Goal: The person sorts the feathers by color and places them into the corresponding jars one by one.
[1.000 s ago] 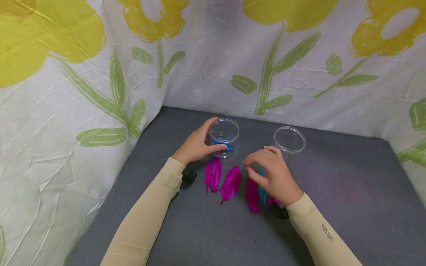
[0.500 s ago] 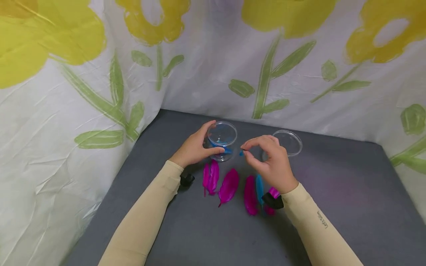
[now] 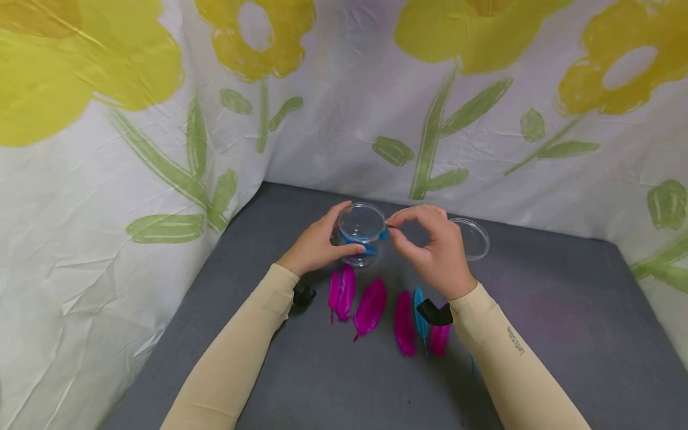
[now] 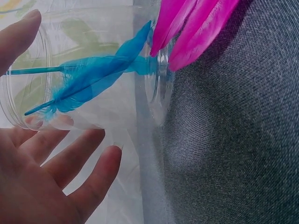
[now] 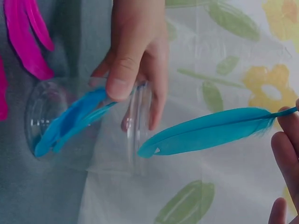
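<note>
L hand (image 3: 321, 242) has a clear cylindrical plastic jar (image 3: 362, 229): thumb on the near side, fingers round the far side, so its grip is about jar-wide w/ the fingers a bit spread. Jar is upright on the dark grey cloth-covered worktop (image 3: 333, 382), rim up. Inside, at least 2 slim bright-blue feathers (image 5: 72, 121) lean on a slant, quills toward the rim.

R hand (image 3: 438, 245) has its grip closed to a fine pinch, thumb + index tips meeting on the quill of another long bright-blue feather (image 5: 210, 131). R wrist view: that feather's vane end is right at the jar mouth; can't tell if it touches the rim.

Nr side of jar: 5 magenta feathers (image 3: 370, 307) lie in a loose row, 2 narrow ones side by side at L, 1 broad one next, 2 more twd R w/ a thin blue feather (image 3: 421, 313) btwn them. Another clear plastic item w/ round rim (image 3: 474, 239) sits pt. hidden behind R hand; jar or lid, can't tell.

Both arms in beige sleeves (image 3: 233, 349), R one w/ small dark lettering. Backdrop: white cloth w/ yellow flowers + green leaves (image 3: 328, 143).
</note>
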Demonstrator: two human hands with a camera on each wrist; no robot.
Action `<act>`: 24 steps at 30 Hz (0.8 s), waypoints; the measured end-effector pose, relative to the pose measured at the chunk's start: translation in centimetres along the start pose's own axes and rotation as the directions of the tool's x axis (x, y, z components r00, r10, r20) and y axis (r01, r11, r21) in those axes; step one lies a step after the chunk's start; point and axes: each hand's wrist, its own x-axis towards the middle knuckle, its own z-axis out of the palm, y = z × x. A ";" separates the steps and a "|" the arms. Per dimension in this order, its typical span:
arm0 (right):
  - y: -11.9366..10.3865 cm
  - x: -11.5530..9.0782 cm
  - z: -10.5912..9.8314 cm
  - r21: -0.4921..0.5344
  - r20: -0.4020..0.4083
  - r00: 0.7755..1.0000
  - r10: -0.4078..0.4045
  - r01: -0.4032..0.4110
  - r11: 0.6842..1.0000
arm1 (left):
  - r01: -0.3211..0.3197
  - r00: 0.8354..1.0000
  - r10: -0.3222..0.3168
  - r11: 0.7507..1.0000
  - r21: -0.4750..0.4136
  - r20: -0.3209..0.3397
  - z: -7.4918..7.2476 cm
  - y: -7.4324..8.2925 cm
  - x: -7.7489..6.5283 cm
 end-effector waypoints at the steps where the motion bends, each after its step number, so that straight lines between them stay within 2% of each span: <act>1: 0.0 0.1 0.1 0.000 0.000 1.000 -0.003 0.003 1.000 | 0.003 1.000 -0.003 1.000 0.001 0.001 0.0 0.1 -0.1; 9: 0.1 1.8 0.9 0.026 -0.001 1.000 0.016 -0.016 1.000 | 0.007 1.000 -0.007 1.000 0.003 0.002 0.0 0.0 -0.2; 19: 0.7 2.4 2.1 0.048 0.029 0.997 0.067 -0.069 0.996 | 0.011 1.000 -0.011 1.000 0.016 0.011 0.0 -0.1 -0.2; 24: 1.1 2.6 2.7 0.021 0.036 0.996 0.080 -0.081 0.997 | 0.007 1.000 -0.008 1.000 0.017 0.022 -0.1 0.0 -0.2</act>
